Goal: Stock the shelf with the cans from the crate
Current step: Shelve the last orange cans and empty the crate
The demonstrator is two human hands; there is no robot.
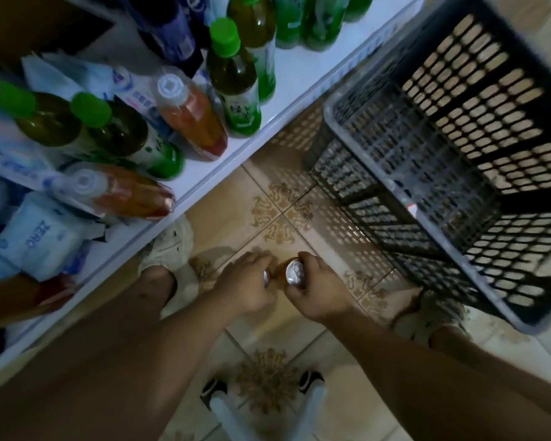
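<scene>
Gripping one can in each of our hands, we hold both low over the tiled floor (pixel 229 218), between our two pale shoes (pixel 172 243). Our left hand (pixel 245 281) curls around the left can (pixel 266 276), covering most of it, so only a sliver of its silver top shows past the fingers. Our right hand (pixel 318 288) wraps around the right can (pixel 296 272), whose lid and pull tab face up at us. The two cans sit just beside each other (whether they touch, we cannot tell).

To our left runs the white shelf (pixel 287 90), its front edge slanting across the view. On it stand green-capped bottles (pixel 233 78) of dark tea, upright, with orange-drink bottles (pixel 191 119) among them near the front edge. Further back and to the left lie white and blue packets (pixel 35 237), piled loosely.

To our right stands the dark lattice crate (pixel 341 167) on the floor, its near corner close to the shelf edge. Pale tiles show through its mesh base and walls.
</scene>
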